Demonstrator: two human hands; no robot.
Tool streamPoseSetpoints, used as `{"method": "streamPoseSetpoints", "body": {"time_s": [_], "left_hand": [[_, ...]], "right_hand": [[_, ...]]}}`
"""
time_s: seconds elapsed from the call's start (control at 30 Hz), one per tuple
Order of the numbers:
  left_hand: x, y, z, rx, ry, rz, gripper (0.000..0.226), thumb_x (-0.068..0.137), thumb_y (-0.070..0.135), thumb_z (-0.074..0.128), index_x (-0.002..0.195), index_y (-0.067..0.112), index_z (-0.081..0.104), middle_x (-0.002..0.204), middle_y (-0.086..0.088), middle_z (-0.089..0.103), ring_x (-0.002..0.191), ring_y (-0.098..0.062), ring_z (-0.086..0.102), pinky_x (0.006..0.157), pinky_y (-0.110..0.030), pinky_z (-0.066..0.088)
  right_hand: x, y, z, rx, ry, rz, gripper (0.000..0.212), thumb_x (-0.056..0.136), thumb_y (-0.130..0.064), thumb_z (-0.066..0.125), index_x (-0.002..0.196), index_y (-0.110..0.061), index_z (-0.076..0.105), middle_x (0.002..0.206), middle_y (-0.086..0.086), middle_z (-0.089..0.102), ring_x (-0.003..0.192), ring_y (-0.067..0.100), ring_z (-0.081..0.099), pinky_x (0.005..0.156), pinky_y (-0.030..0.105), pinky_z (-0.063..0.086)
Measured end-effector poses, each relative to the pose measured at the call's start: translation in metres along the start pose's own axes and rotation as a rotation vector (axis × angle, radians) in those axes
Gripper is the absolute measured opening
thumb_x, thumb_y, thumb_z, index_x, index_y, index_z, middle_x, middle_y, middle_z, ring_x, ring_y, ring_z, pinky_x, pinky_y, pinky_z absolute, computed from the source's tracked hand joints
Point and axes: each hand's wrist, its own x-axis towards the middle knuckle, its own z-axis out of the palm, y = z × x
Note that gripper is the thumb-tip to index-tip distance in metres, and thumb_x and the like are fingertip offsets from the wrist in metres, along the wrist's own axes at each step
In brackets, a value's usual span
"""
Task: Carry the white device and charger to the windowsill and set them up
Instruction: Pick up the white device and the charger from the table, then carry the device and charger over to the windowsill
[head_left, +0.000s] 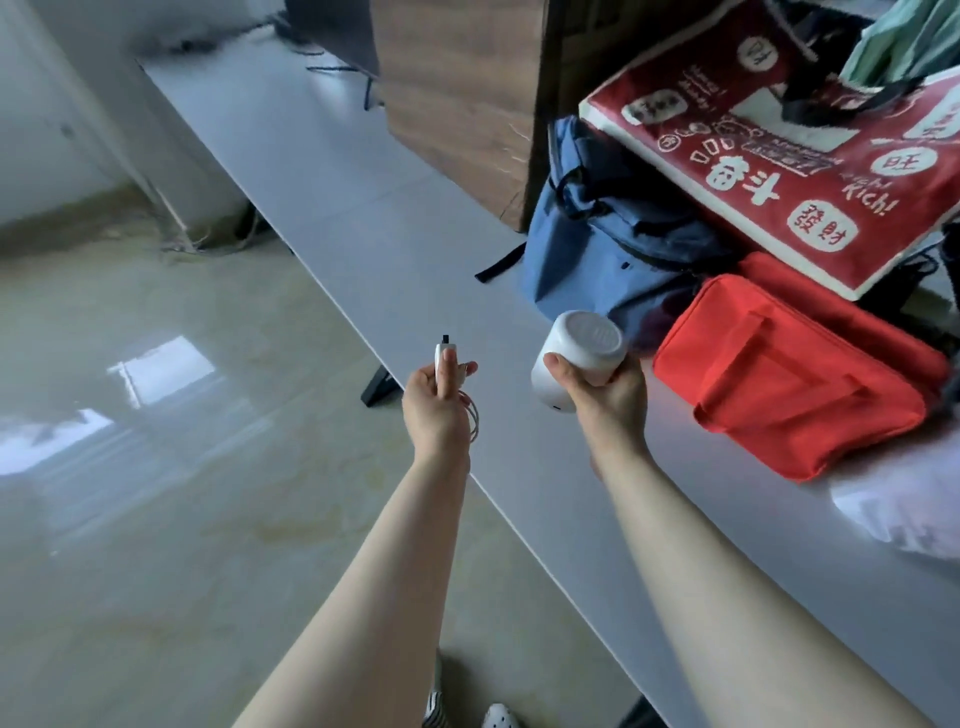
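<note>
1. My right hand (605, 395) is wrapped around the white device (579, 359), held in the air above the grey table (374, 218); my fingers cover part of its side.
2. My left hand (436, 405) is closed on the white charger (443, 366), held out past the table edge over the floor (156, 467); its dark plug tip pokes up.
3. The charger's cable (471, 421) loops behind my palm, mostly hidden.
4. The red bag (795, 374) and blue backpack (597, 249) lie on the table; the printed tote (779, 171) is cut off at the right edge.

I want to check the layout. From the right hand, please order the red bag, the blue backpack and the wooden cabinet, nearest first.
From the right hand:
1. Red bag, just to its right on the table.
2. Blue backpack, behind it.
3. Wooden cabinet, farthest back.
</note>
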Motion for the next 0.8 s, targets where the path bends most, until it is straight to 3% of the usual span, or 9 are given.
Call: {"method": "streamPoseSetpoints", "body": {"time_s": [0.07, 0.17, 0.27, 0.37, 0.43, 0.57, 0.8], "left_hand": [[0.010, 0.008, -0.021, -0.038, 0.027, 0.005, 0.046, 0.091, 0.050, 0.050, 0.099, 0.007, 0.062, 0.092, 0.008, 0.073, 0.076, -0.012, 0.055, 0.083, -0.034, 0.045], [0.025, 0.019, -0.051, -0.073, 0.069, -0.002, 0.034, 0.092, 0.045, 0.052, 0.094, 0.012, 0.063, 0.098, -0.001, 0.073, 0.080, -0.010, 0.062, 0.077, -0.023, 0.045], [0.041, 0.036, -0.079, -0.128, 0.139, 0.000, 0.030, 0.095, 0.037, 0.051, 0.091, 0.010, 0.063, 0.086, -0.004, 0.070, 0.046, 0.002, 0.051, 0.047, -0.012, 0.041], [0.055, 0.053, -0.101, -0.172, 0.170, -0.003, 0.029, 0.097, 0.032, 0.049, 0.084, 0.008, 0.059, 0.069, -0.002, 0.061, 0.026, -0.001, 0.036, 0.034, -0.013, 0.030], [0.067, 0.061, -0.116, -0.182, 0.182, -0.004, 0.031, 0.097, 0.033, 0.048, 0.085, 0.007, 0.058, 0.068, -0.002, 0.059, 0.025, -0.002, 0.033, 0.032, -0.014, 0.027], [0.096, 0.068, -0.147, -0.218, 0.194, -0.036, 0.034, 0.097, 0.035, 0.048, 0.102, 0.003, 0.057, 0.087, -0.002, 0.066, 0.026, 0.000, 0.037, 0.030, -0.012, 0.030], [0.154, 0.089, -0.203, -0.230, 0.221, -0.043, 0.032, 0.096, 0.034, 0.050, 0.105, 0.005, 0.057, 0.084, 0.000, 0.067, 0.031, 0.006, 0.046, 0.033, -0.003, 0.031]], "right_hand": [[-0.001, -0.008, 0.024, 0.006, -0.060, -0.009, 0.078, 0.050, -0.054, 0.080, 0.116, -0.018, 0.059, 0.113, -0.002, 0.068, 0.104, 0.015, 0.064, 0.095, 0.038, 0.051], [-0.003, -0.021, 0.056, 0.005, -0.133, -0.010, 0.069, 0.054, -0.046, 0.084, 0.112, -0.021, 0.056, 0.111, -0.003, 0.066, 0.100, 0.015, 0.062, 0.094, 0.038, 0.051], [-0.004, -0.034, 0.089, 0.012, -0.188, -0.026, 0.064, 0.059, -0.037, 0.086, 0.114, -0.022, 0.056, 0.112, -0.003, 0.065, 0.101, 0.015, 0.061, 0.094, 0.037, 0.050], [-0.005, -0.044, 0.122, 0.004, -0.230, -0.042, 0.064, 0.060, -0.037, 0.087, 0.114, -0.021, 0.055, 0.112, -0.004, 0.064, 0.102, 0.016, 0.061, 0.091, 0.034, 0.050], [-0.005, -0.047, 0.144, -0.008, -0.250, -0.050, 0.070, 0.060, -0.037, 0.087, 0.119, -0.020, 0.055, 0.115, -0.003, 0.064, 0.104, 0.017, 0.061, 0.091, 0.033, 0.050], [-0.006, -0.052, 0.188, -0.043, -0.264, -0.058, 0.064, 0.061, -0.034, 0.087, 0.116, -0.020, 0.056, 0.110, -0.005, 0.062, 0.102, 0.017, 0.061, 0.091, 0.034, 0.050], [-0.005, -0.069, 0.277, -0.055, -0.295, -0.063, 0.063, 0.062, -0.034, 0.087, 0.115, -0.018, 0.056, 0.110, -0.005, 0.062, 0.100, 0.015, 0.060, 0.086, 0.029, 0.049]]}}
